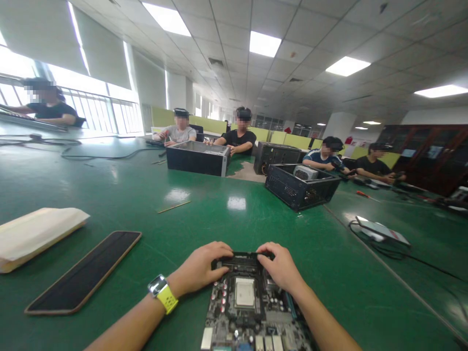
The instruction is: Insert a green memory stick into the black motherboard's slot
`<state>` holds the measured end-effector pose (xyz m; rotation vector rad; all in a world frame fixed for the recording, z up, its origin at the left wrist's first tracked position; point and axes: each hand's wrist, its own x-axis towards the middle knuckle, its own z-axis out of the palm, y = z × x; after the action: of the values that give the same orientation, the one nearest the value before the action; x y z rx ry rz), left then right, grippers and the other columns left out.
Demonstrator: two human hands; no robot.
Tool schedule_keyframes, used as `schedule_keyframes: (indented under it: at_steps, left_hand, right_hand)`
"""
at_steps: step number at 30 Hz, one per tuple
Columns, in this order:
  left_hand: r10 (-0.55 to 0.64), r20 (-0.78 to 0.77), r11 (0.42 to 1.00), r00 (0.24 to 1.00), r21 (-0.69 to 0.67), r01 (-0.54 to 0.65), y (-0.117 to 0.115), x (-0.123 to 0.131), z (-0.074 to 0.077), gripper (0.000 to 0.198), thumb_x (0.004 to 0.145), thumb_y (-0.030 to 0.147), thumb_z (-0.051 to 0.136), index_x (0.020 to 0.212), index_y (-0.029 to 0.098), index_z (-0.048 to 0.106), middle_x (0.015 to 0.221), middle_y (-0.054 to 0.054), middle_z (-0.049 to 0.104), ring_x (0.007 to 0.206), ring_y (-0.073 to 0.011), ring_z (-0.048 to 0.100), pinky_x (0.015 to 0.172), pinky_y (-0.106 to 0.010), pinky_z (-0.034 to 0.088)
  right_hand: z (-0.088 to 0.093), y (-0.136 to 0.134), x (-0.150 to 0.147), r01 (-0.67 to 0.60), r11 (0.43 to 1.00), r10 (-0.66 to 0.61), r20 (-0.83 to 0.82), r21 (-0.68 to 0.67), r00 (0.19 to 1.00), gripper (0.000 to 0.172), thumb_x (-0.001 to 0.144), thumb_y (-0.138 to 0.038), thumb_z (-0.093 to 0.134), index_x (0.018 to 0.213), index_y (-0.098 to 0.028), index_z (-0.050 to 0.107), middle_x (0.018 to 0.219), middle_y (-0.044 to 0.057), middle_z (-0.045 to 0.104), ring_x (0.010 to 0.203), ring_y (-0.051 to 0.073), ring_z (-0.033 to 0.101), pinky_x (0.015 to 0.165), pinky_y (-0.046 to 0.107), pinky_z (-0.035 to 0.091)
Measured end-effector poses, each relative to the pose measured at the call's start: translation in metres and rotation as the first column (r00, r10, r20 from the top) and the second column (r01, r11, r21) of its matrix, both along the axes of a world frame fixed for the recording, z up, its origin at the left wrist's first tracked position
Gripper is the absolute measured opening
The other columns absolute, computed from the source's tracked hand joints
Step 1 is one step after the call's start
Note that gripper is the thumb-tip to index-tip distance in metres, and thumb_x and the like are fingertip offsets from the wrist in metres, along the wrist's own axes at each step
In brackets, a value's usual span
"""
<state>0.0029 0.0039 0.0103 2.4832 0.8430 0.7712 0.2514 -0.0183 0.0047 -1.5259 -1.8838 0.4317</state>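
Note:
A motherboard [226,319] lies flat on the green table in front of me, its square silver processor [244,292] bare in the socket. Along the board's far edge runs a black memory stick [244,255] with small pale lettering, by the memory slots. My left hand [206,265] is closed at its left end, fingertips on top and thumb on the near side. The right end is between the fingers and thumb of my right hand [280,265]. Whether the stick is fully seated cannot be made out. A watch with a yellow strap [164,295] is on my left wrist.
Left lie a black flat pad [87,270] and a cream paper packet [36,234]. Farther off stand computer cases [197,158] [302,187], one holding a power supply [305,172]. A thin stick [174,207], screwdriver [366,196] and cabled device [382,230] lie around. Several people sit beyond.

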Motion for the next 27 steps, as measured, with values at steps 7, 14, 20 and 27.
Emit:
schedule_keyframes:
  at_steps: [7,14,20,27]
  left_hand:
    - [0.047,0.035,0.998,0.998,0.043,-0.049,0.0021,-0.0023,-0.0029,0.028,0.077,0.019,0.065,0.105,0.023,0.063,0.107,-0.005,0.063,0.098,-0.0211,0.057,0.09,-0.036,0.046]
    - [0.063,0.022,0.997,0.998,0.047,-0.064,0.0016,-0.0032,-0.0012,0.025,0.076,0.02,0.066,0.101,0.022,0.065,0.103,-0.005,0.065,0.097,-0.0209,0.057,0.088,-0.036,0.047]
    - [0.076,0.017,0.995,0.997,0.06,-0.077,0.0004,-0.003,0.0016,0.023,0.076,0.02,0.066,0.099,0.021,0.067,0.101,-0.005,0.066,0.096,-0.0204,0.058,0.087,-0.035,0.047]
    - [0.086,0.015,0.993,0.996,0.084,-0.087,-0.0008,-0.0029,0.0036,0.021,0.077,0.021,0.066,0.098,0.021,0.067,0.1,-0.005,0.066,0.094,-0.0204,0.058,0.085,-0.035,0.048]
  right_hand:
    - [-0.002,-0.0003,-0.0038,-0.029,0.999,0.03,-0.067,0.014,0.997,0.019,0.078,-0.023,0.052,0.084,-0.021,0.07,0.088,0.002,0.07,0.088,0.019,0.058,0.082,0.03,0.04]
    - [-0.0036,0.0,-0.0039,-0.044,0.999,0.045,-0.052,0.017,0.998,0.021,0.08,-0.022,0.052,0.088,-0.022,0.07,0.091,0.0,0.07,0.089,0.018,0.058,0.083,0.03,0.04]
    - [-0.0055,0.0005,-0.0039,-0.052,0.998,0.053,-0.044,0.021,0.998,0.02,0.08,-0.022,0.052,0.088,-0.022,0.07,0.091,0.0,0.07,0.089,0.018,0.058,0.084,0.03,0.04]
    - [-0.0054,-0.0003,-0.0039,-0.055,0.998,0.057,-0.045,0.029,0.997,0.02,0.08,-0.021,0.052,0.088,-0.023,0.071,0.09,0.0,0.07,0.089,0.018,0.059,0.084,0.031,0.04]
